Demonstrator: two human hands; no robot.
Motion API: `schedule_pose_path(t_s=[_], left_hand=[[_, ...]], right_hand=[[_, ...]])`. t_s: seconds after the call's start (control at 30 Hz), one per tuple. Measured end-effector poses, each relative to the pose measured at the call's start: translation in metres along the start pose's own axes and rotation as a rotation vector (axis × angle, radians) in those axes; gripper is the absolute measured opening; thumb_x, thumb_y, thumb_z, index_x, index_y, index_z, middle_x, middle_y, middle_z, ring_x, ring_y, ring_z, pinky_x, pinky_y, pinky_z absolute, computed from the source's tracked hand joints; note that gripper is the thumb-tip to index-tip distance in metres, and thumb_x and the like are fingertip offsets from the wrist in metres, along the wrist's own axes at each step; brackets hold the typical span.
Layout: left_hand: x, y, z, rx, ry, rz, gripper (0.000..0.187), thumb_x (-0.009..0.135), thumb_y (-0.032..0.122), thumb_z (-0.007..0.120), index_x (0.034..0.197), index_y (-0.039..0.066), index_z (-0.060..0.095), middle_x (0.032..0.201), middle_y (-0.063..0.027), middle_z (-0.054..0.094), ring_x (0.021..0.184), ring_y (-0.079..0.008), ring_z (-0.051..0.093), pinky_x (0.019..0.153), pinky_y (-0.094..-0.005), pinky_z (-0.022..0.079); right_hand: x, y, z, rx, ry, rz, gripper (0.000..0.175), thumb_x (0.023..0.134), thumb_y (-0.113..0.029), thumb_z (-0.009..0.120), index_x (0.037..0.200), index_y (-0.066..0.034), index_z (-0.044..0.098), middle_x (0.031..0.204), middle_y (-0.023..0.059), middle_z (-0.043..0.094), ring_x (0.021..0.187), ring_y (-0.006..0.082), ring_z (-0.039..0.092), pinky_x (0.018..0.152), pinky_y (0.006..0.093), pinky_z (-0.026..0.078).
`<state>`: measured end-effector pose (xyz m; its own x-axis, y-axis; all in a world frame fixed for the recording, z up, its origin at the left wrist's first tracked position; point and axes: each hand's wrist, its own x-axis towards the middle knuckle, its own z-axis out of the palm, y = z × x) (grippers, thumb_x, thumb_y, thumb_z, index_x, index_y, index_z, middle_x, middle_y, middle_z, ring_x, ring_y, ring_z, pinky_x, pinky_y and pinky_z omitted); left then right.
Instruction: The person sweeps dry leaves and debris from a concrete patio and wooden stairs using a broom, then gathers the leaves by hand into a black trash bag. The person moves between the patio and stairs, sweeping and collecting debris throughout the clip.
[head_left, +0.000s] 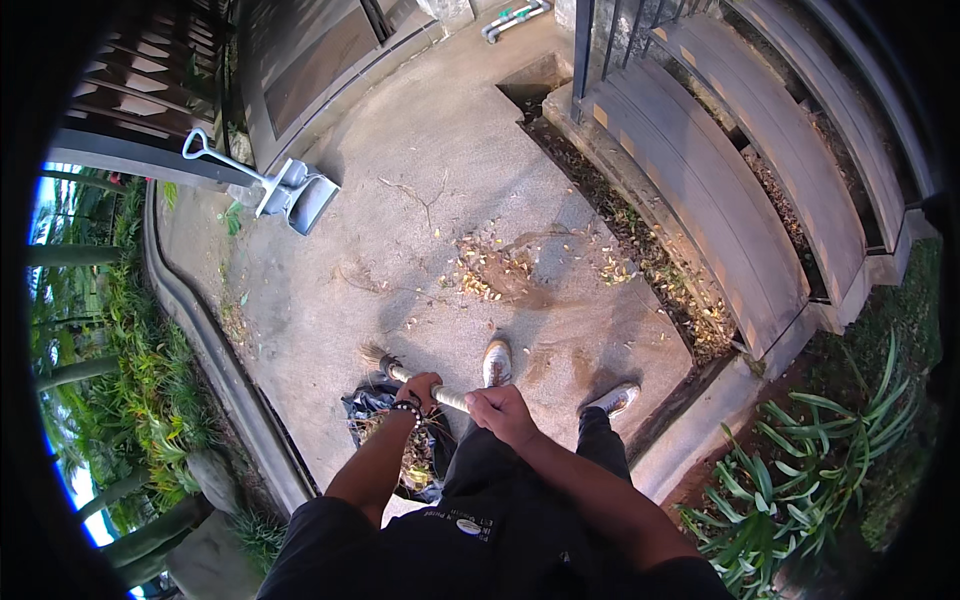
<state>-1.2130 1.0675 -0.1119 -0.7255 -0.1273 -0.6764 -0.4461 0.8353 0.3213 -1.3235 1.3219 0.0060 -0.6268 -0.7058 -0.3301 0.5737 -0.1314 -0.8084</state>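
Note:
Both hands grip the pale handle of a broom (450, 397), which slants across in front of my body. My left hand (420, 391) is closed around it nearer the bristles, and my right hand (496, 410) holds the upper end. The stiff brown bristles (373, 354) point away to the left, over the pavement. Just below my left forearm stands a black plastic bag (366, 401) full of dry twigs and leaves (415, 456). Beyond my feet lies a loose pile of yellow and brown leaves (491, 274) on the concrete.
A long-handled grey dustpan (300, 191) sits at the upper left. Wooden steps (697, 195) rise on the right beside a leaf-strewn gutter (637, 262). A curb (217, 360) borders plants at left. A forked twig (424, 196) lies ahead, and pipes (516, 20) lie at the far end.

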Motion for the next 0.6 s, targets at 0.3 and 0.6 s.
schedule_pose_path(t_s=[0.3, 0.6], left_hand=[[0.101, 0.150, 0.012, -0.586, 0.227, 0.647, 0.029, 0.071, 0.002, 0.072, 0.095, 0.012, 0.058, 0.093, -0.0141, 0.059, 0.095, -0.0410, 0.061, 0.083, -0.0463, 0.049], [0.090, 0.283, -0.074, -0.634, 0.008, 0.966, 0.027, 0.072, 0.006, 0.075, 0.092, 0.011, 0.057, 0.095, -0.0105, 0.062, 0.101, -0.0360, 0.061, 0.092, -0.0437, 0.049]], right_hand=[[-0.008, -0.151, 0.030, -0.543, 0.509, -0.228, 0.033, 0.095, -0.002, 0.065, 0.065, 0.0047, 0.053, 0.058, 0.0064, 0.053, 0.052, 0.0139, 0.050, 0.053, 0.0327, 0.041], [-0.012, -0.233, 0.082, -0.854, 0.577, -0.385, 0.042, 0.089, -0.004, 0.071, 0.058, -0.0034, 0.042, 0.052, 0.0054, 0.047, 0.047, 0.0175, 0.045, 0.055, 0.0340, 0.042]])
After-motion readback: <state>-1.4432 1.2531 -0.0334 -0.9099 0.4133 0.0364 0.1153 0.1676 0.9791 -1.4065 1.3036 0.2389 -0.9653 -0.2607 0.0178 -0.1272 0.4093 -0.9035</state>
